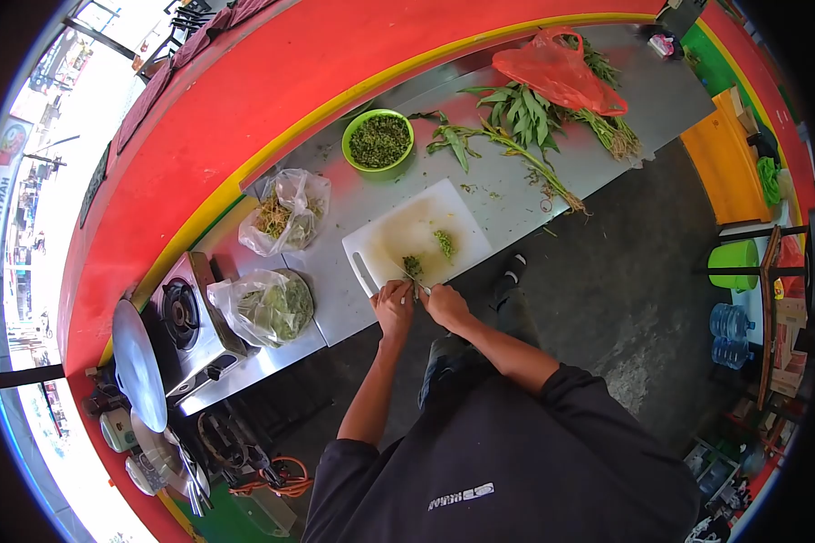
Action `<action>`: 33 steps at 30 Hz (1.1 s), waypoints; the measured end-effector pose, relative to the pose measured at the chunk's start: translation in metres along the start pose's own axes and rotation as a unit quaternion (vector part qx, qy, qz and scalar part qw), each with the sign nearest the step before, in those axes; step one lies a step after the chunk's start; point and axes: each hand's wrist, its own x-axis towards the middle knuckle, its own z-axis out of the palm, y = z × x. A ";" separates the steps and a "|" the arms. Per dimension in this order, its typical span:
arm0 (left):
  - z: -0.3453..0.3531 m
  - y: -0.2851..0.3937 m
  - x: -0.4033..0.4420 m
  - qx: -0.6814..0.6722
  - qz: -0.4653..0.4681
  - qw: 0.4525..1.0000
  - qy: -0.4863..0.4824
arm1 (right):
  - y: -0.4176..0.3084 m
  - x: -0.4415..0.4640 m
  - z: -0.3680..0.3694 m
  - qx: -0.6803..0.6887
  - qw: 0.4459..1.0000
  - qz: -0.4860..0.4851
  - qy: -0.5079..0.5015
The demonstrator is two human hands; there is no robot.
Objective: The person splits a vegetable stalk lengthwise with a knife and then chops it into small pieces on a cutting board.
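Note:
A white cutting board (380, 233) lies on the metal counter in front of me. At its near edge my left hand (394, 309) is closed, its fingers bunched over green stalks that they mostly hide. Close beside it on the right, my right hand (445, 306) is wrapped around a knife (422, 285), whose thin blade shows only in part next to my left fingertips. A small dark heap of chopped greens (412, 265) sits just beyond the blade. Farther right on the board lies a lighter pile of chopped greens (444, 242).
Behind the board stands a green bowl (351, 152) of chopped greens. Leafy stalks (525, 118) and a red plastic bag (561, 72) lie at the back right. Two clear bags of greens (272, 308) and a gas stove (186, 312) are on the left.

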 end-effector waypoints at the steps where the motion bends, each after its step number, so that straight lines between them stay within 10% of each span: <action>1: -0.003 0.005 -0.001 0.000 0.000 1.000 0.000 | -0.001 0.004 0.001 -0.003 1.000 -0.007 0.016; 33: 0.004 0.016 -0.013 0.012 -0.024 0.999 0.037 | 0.000 0.000 0.003 -0.022 0.999 -0.028 0.023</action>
